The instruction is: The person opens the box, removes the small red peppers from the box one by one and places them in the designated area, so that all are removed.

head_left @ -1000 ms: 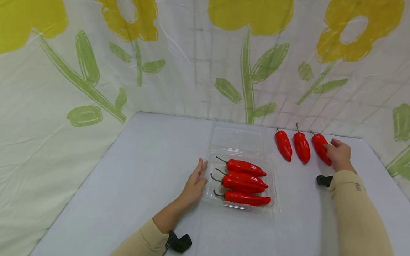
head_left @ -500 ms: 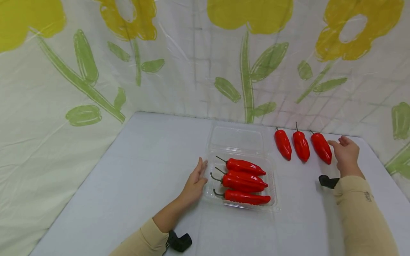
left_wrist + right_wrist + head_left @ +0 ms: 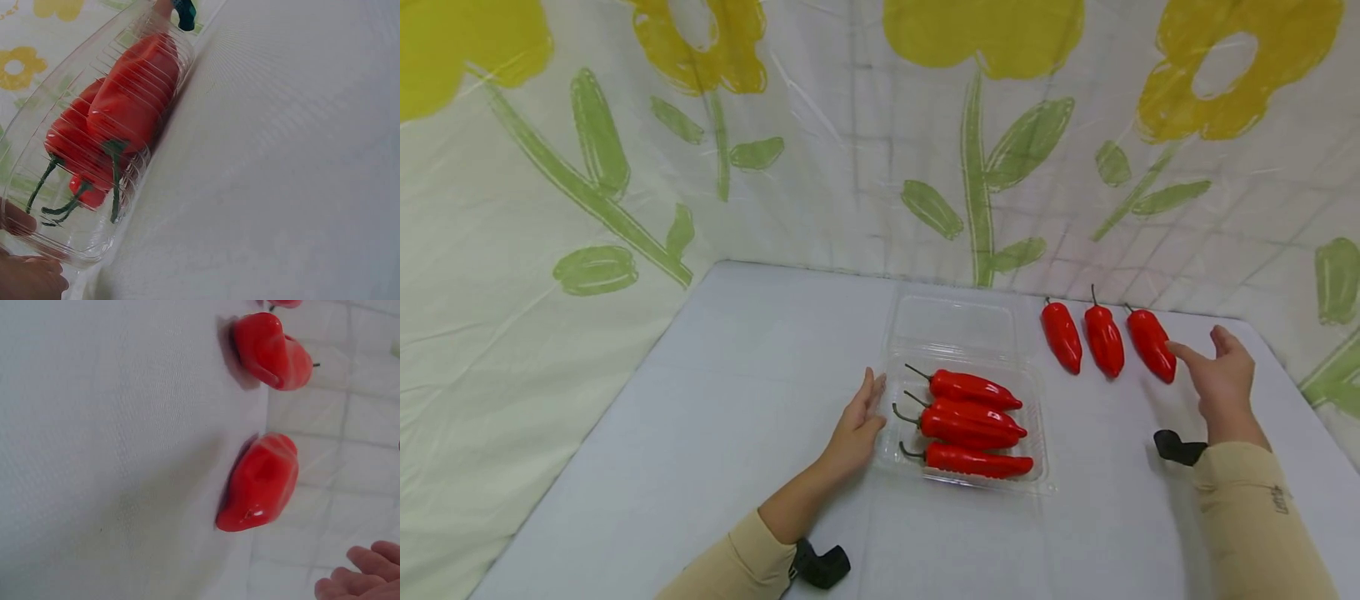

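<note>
A clear plastic clamshell box (image 3: 1041,475) lies with its lid (image 3: 957,321) folded back. Several red peppers (image 3: 973,425) with green stems lie side by side in it, stems to the left. My left hand (image 3: 852,429) rests against the box's left side, fingers fairly straight; in the left wrist view, fingertips (image 3: 31,275) show at the box's end. Over at the right, my right hand (image 3: 1223,379) is held with fingers spread, holding nothing. It is beside the rightmost loose red pepper (image 3: 1151,346); its thumb appears to overlap that pepper's edge, but the right wrist view shows a gap.
Two more loose red peppers, the left one (image 3: 1062,337) and the middle one (image 3: 1104,342), lie in a row at the table's back right. The white table (image 3: 760,358) ends at a flower-printed curtain (image 3: 820,192). Black wrist-camera mounts stick out near both cuffs.
My right hand has shifted right, away from the rightmost pepper, and its fingers have spread. The left hand, the box and the peppers stay where they were.
</note>
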{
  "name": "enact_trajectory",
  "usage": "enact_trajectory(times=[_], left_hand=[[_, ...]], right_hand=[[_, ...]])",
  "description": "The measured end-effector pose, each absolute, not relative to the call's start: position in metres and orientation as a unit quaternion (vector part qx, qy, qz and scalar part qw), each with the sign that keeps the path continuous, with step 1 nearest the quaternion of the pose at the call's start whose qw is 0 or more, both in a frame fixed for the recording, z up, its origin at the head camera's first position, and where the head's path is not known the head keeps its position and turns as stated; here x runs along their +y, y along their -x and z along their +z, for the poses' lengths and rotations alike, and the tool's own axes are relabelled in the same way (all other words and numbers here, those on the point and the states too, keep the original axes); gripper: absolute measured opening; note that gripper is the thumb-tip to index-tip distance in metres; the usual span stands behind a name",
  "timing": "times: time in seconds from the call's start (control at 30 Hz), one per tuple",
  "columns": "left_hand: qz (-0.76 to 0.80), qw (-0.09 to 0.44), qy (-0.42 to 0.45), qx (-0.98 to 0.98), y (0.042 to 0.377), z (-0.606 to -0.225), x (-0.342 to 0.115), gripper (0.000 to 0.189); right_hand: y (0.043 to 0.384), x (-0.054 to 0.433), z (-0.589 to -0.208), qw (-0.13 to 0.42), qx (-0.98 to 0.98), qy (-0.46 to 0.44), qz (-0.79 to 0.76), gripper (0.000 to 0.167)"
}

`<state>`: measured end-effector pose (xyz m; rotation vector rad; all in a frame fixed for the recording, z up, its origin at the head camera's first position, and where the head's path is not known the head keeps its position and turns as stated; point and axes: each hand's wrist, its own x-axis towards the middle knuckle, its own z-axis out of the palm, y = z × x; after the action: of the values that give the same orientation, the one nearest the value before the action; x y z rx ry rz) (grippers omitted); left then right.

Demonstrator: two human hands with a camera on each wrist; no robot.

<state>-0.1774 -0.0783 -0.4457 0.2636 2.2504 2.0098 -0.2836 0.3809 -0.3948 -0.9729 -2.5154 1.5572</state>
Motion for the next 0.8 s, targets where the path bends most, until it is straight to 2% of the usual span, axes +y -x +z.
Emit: enact_trajectory(times=[0.57, 0.8], left_hand=[[0.662, 0.057, -0.082, 0.743, 0.178, -0.446, -0.078, 0.07], [0.662, 0.058, -0.084, 0.743, 0.178, -0.446, -0.078, 0.07]], right_hand=[[0.246, 0.35, -0.382, 0.025, -0.806, 0.277, 0.522, 0.084], [0.23, 0.33, -0.378, 0.03, -0.801, 0.24, 0.547, 0.091]])
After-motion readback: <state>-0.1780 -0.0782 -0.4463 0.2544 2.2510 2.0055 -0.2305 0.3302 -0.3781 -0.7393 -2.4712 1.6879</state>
